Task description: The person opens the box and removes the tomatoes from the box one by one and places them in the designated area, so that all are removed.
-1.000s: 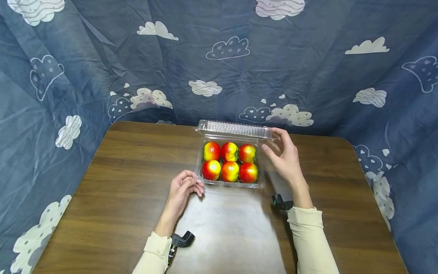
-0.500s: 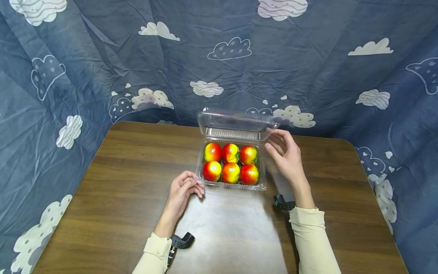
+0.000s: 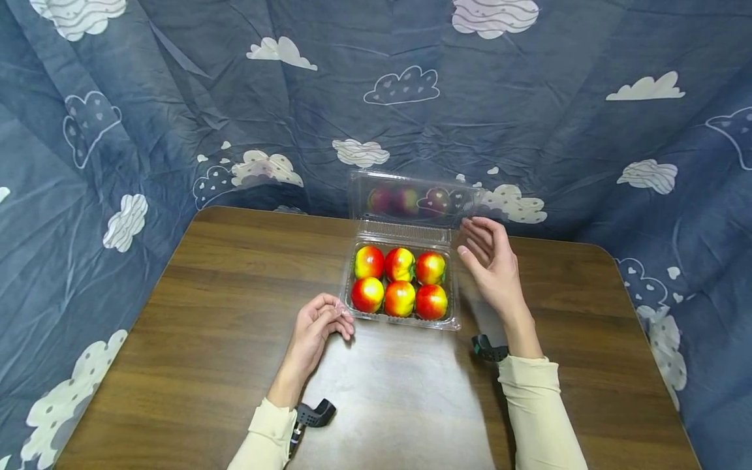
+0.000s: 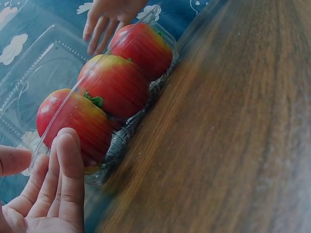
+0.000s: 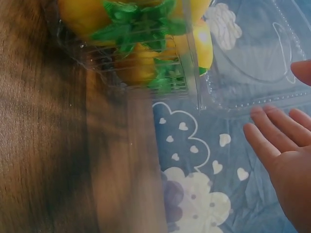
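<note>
A clear plastic clamshell container holds several round red-and-yellow fruits in two rows. Green leaves show on some of them in the right wrist view. Its see-through lid stands raised at the back, with the fruits mirrored in it. My left hand holds the front left corner; in the left wrist view the thumb and fingers pinch the thin rim. My right hand hovers beside the lid's right side, fingers loosely extended, holding nothing.
The container stands on a brown wooden table, near its far edge. Behind and at both sides hangs a blue curtain with cloud prints. A black wrist device sits at the left sleeve, another camera mount at the right.
The lid has swung up and back, away from the fruits. My right hand has come off its edge, while the left hand stays at the corner.
</note>
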Demonstrator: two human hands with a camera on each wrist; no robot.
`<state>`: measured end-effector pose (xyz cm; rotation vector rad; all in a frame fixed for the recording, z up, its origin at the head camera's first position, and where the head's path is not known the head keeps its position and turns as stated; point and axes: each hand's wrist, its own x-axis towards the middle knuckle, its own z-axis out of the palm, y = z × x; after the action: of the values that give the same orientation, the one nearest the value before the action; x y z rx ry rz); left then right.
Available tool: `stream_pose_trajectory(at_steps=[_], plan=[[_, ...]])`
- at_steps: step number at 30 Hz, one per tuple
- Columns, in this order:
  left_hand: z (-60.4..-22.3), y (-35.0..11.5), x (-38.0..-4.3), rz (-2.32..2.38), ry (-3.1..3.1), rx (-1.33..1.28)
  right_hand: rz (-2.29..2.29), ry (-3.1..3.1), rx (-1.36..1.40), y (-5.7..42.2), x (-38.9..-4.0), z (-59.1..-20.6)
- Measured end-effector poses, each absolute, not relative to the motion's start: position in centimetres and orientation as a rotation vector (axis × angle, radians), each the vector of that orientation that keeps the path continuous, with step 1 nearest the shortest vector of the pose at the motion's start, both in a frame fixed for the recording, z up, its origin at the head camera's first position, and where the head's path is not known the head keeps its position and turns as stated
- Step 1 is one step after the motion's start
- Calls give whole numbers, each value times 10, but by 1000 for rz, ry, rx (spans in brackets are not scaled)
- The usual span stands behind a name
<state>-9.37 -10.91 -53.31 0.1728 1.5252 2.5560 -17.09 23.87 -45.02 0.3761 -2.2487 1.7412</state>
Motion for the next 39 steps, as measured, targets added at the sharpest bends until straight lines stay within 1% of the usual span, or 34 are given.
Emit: stream_pose_trajectory(at_steps=[4, 16, 23, 39], plan=[[-533, -109, -94, 2555, 1524, 185, 1746, -2252, 374, 239, -171, -451], [-533, -110, -93, 2551, 1520, 185, 1490, -2454, 380, 240, -174, -458], [-533, -110, -93, 2549, 1517, 218, 1324, -2501, 446, 238, -177, -461], [-532, -112, -93, 2535, 1527, 212, 1306, -2620, 436, 233, -179, -471]])
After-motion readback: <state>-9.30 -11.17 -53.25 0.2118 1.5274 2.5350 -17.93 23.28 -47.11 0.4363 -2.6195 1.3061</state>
